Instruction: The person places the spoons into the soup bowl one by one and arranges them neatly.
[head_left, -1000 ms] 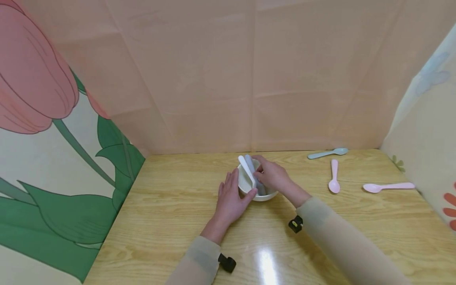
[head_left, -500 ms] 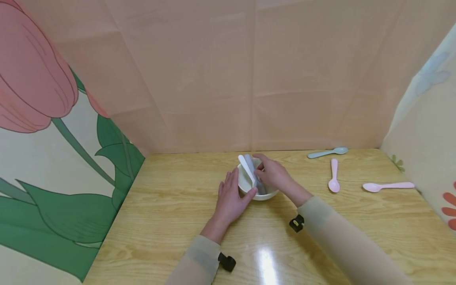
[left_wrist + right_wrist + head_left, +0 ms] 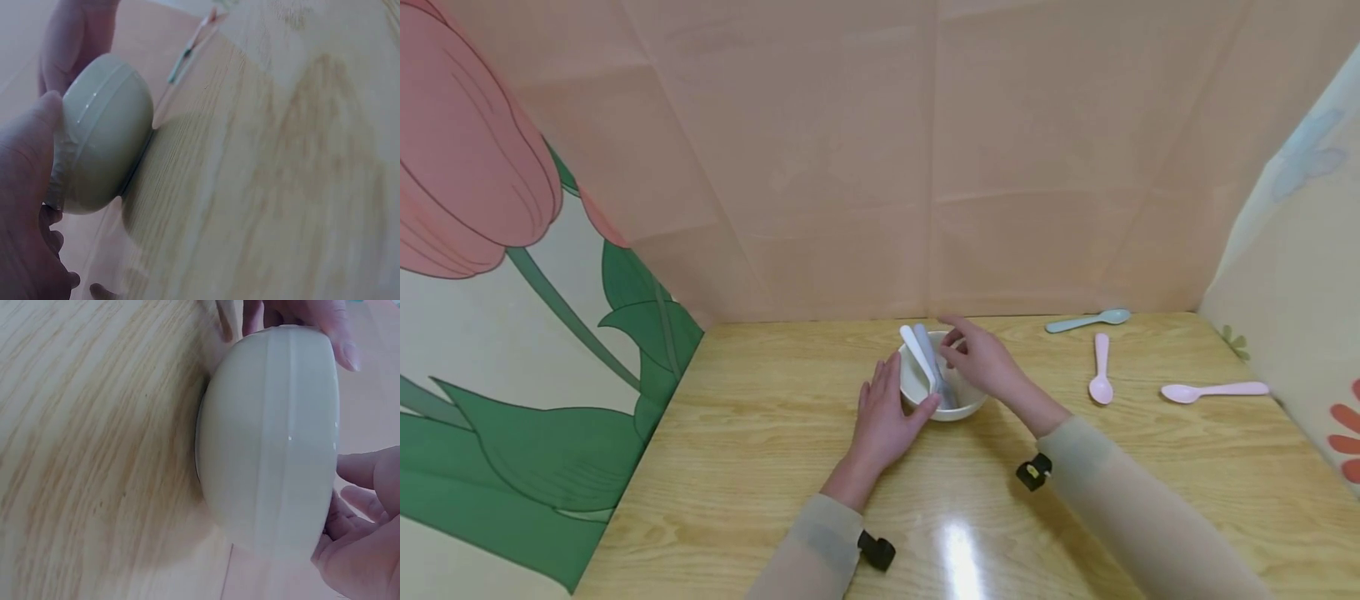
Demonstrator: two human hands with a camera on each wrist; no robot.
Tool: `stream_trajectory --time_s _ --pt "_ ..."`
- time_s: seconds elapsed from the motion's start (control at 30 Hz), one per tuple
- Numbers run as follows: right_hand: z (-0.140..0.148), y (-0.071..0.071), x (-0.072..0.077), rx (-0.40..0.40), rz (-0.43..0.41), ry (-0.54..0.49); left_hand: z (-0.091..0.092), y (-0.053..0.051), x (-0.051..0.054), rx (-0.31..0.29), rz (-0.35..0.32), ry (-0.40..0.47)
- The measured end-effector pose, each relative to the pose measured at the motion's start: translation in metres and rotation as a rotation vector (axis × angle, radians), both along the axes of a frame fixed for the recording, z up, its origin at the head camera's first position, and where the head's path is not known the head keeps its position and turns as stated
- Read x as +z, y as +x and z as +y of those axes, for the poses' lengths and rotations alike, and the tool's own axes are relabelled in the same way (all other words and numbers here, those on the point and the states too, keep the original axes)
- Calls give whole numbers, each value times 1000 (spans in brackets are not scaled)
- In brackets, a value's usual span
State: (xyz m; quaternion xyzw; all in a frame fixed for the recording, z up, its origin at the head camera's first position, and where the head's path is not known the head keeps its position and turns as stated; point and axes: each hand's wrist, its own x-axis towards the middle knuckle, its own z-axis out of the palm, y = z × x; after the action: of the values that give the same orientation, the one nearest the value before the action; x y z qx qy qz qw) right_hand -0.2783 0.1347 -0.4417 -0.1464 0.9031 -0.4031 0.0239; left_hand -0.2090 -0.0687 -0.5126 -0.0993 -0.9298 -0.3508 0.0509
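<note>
A white bowl (image 3: 964,412) stands upright on the wooden table. Leaning inside it are a white spoon (image 3: 914,348) and a grey-lilac spoon (image 3: 928,357), their handles over the far left rim; the bowl ends are partly hidden. My left hand (image 3: 883,421) holds the bowl's near left side, thumb at the rim, fingers spread along the wall. My right hand (image 3: 987,360) hovers over the bowl's right side, fingers loosely bent, apart from the grey-lilac spoon. In the right wrist view, the bowl (image 3: 269,444) hides the spoons, and my right hand (image 3: 365,534) is by its rim.
To the right on the table (image 3: 715,467) lie a blue spoon (image 3: 1086,322) near the back edge, a pink spoon (image 3: 1101,371) pointing toward me, and another pink spoon (image 3: 1213,391) lying crosswise. A peach cloth (image 3: 820,167) hangs behind the table.
My right hand has let go of the grey-lilac spoon and moved slightly up and right. The left hand and the bowl have stayed in place.
</note>
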Motion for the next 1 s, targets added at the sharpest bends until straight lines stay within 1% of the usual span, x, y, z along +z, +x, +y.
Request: stream_trajectory --time_s 0.23,0.43,0.6,0.73,0.87,1.0 --pt "8 2 8 -14 81 -20 0 -1 1 -4 -3 3" --pt "22 3 15 -46 130 -8 0 -1 0 -1 2 8" --pt "38 4 18 -65 155 12 0 0 -1 -1 15 7" --pt "50 5 21 -71 154 20 0 0 0 -2 21 11" --pt "62 6 24 -60 163 15 0 1 1 -3 27 9" --pt "76 6 23 -50 195 15 0 0 0 -1 27 8"
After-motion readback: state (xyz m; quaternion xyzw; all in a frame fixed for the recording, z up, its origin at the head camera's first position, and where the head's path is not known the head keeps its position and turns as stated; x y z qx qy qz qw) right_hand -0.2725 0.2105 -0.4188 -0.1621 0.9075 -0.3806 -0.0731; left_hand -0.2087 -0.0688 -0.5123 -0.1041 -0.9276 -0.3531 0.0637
